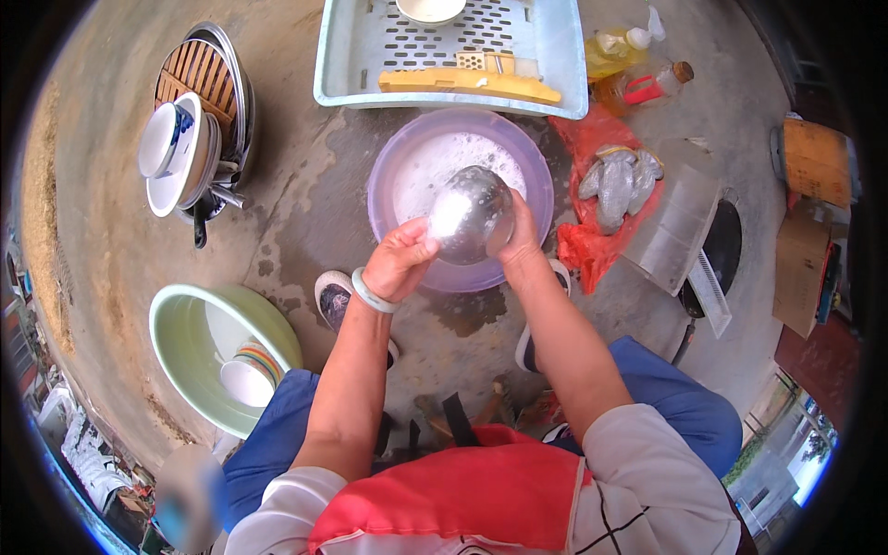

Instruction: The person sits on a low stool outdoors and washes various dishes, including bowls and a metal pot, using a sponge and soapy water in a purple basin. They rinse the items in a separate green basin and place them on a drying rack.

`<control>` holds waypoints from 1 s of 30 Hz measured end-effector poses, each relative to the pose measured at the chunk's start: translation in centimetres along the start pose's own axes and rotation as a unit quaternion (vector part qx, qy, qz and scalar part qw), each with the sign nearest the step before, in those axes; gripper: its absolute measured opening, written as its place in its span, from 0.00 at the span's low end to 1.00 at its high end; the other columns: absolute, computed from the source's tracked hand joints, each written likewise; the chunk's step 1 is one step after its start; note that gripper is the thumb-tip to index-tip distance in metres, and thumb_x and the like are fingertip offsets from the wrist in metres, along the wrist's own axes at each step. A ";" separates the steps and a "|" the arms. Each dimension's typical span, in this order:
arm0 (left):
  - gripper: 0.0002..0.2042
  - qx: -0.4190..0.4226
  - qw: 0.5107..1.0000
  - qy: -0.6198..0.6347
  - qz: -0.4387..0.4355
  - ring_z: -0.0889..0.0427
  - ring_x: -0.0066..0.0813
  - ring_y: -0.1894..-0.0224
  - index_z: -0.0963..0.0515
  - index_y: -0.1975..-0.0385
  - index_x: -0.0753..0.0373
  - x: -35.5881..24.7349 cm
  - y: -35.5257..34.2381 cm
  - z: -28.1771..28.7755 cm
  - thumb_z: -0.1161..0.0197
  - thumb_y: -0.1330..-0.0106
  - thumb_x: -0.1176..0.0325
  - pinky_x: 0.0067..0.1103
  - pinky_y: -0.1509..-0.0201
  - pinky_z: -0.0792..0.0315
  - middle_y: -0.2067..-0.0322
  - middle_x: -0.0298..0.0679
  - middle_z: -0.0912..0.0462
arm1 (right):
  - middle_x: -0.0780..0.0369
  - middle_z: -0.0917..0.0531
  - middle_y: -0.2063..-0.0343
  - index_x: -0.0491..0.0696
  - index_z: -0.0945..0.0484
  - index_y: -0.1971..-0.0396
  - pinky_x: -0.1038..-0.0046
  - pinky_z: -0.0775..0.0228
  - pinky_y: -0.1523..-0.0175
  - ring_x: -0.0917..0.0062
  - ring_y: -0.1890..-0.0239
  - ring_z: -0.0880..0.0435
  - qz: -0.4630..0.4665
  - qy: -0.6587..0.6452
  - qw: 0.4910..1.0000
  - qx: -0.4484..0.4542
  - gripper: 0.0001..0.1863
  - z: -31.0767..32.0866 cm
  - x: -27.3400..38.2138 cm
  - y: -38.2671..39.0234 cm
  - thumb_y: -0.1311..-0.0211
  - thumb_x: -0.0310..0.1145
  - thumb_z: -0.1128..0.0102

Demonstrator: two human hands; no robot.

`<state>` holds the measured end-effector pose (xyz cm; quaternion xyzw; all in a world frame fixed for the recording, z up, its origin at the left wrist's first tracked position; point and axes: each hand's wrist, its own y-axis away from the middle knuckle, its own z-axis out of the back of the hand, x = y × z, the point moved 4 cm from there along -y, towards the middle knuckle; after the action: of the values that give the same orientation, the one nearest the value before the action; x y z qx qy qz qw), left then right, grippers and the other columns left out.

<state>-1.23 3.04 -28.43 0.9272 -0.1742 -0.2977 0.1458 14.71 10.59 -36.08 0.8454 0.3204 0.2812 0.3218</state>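
Between my two hands is a shiny metal bowl [472, 211], tilted so that its rounded outside faces up. My left hand [403, 259], with a pale bangle at the wrist, grips its left rim between thumb and fingers. On the opposite side my right hand [520, 229] grips the right rim, its fingertips partly hidden behind the bowl. Directly beneath is a purple basin [381, 176] with white, sudsy water [416, 171]. Droplets or suds dot the metal.
Beyond the basin stands a light blue crate [326, 55] holding a yellow rack piece [462, 83]. A dish stack [180, 166] is at far left, a green basin [176, 314] at near left. To the right lie bottles [638, 88], a red plastic bag [583, 250] and a clear bin [680, 208].
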 end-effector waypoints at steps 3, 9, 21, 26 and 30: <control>0.13 -0.064 0.992 0.102 0.040 0.25 0.24 0.53 0.24 0.54 0.66 -0.2 0.6 1.1 0.39 0.36 0.69 0.22 0.45 0.35 0.57 0.33 0.20 | 0.62 0.19 0.64 0.44 0.22 0.61 0.72 0.28 0.53 0.75 0.61 0.21 0.026 0.074 0.996 -0.035 0.13 -1.2 0.5 0.3 0.38 0.36 0.48; 0.18 -0.048 0.989 -0.120 0.069 0.23 0.21 0.56 0.25 0.52 0.66 -2.5 -0.2 1.0 0.33 0.41 0.69 0.21 0.46 0.32 0.59 0.33 0.19 | 0.65 0.21 0.76 0.43 0.22 0.76 0.77 0.34 0.64 0.79 0.71 0.25 0.178 0.444 0.876 0.062 0.10 -5.5 4.1 1.2 0.43 0.32 0.47; 0.12 -0.121 0.944 -0.308 -0.010 0.23 0.20 0.60 0.25 0.58 0.65 -0.5 -0.9 0.5 0.35 0.42 0.78 0.19 0.51 0.29 0.62 0.32 0.20 | 0.63 0.22 0.76 0.45 0.20 0.63 0.75 0.31 0.56 0.79 0.68 0.23 0.554 0.714 0.396 0.164 0.11 -11.8 -0.8 5.8 0.41 0.33 0.47; 0.11 -0.135 0.975 -0.179 -0.007 0.23 0.18 0.61 0.24 0.59 0.64 -0.6 -0.6 -0.6 0.35 0.42 0.78 0.19 0.53 0.29 0.63 0.31 0.20 | 0.63 0.20 0.67 0.44 0.20 0.59 0.74 0.31 0.52 0.79 0.64 0.24 0.162 0.503 0.849 0.015 0.14 -6.8 2.5 1.2 0.35 0.34 0.53; 0.12 -0.126 0.965 -0.226 -0.042 0.24 0.19 0.62 0.24 0.59 0.65 0.5 -1.0 0.8 0.35 0.42 0.78 0.19 0.53 0.29 0.64 0.31 0.20 | 0.56 0.20 0.63 0.45 0.20 0.66 0.65 0.33 0.46 0.64 0.56 0.23 0.469 0.655 0.579 0.125 0.10 -10.4 0.1 4.9 0.44 0.27 0.51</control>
<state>-1.08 3.58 -29.69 0.8165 -0.1248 -0.5245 0.2062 9.41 11.56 -25.94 0.4954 0.0346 0.8277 -0.2612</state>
